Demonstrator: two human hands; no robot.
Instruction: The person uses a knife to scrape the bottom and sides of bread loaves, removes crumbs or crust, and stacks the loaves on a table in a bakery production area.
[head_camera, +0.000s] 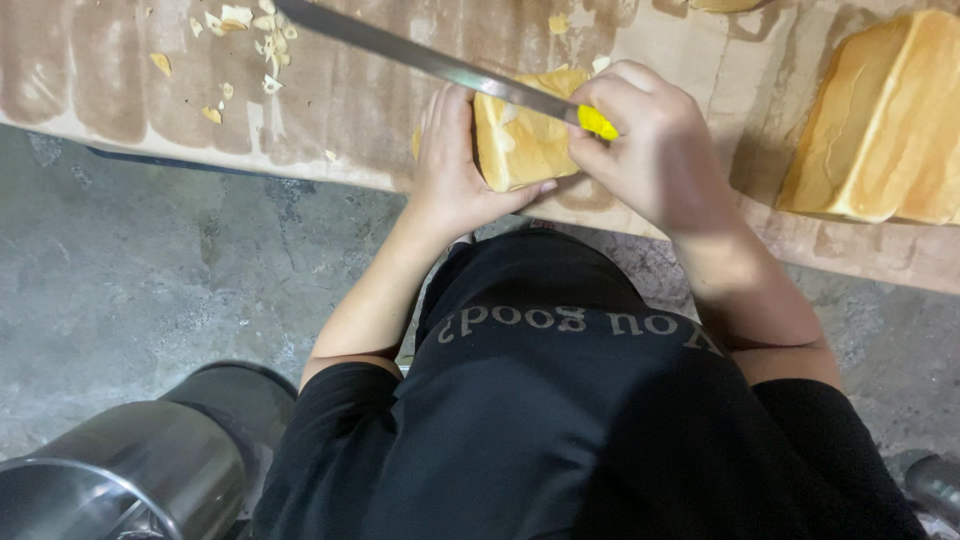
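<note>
A small block of golden-crusted bread (520, 140) rests near the front edge of a wooden board (330, 110). My left hand (455, 160) wraps around its left side and holds it steady. My right hand (655, 140) grips the yellow handle (597, 122) of a long knife; its steel blade (400, 48) runs up and to the left across the top of the bread block.
A larger loaf (885, 125) stands on the board at the right. Bread crumbs (245, 35) lie scattered at the board's upper left. Below the board is a grey concrete floor (150, 270). A shiny steel container (120, 475) sits at the lower left.
</note>
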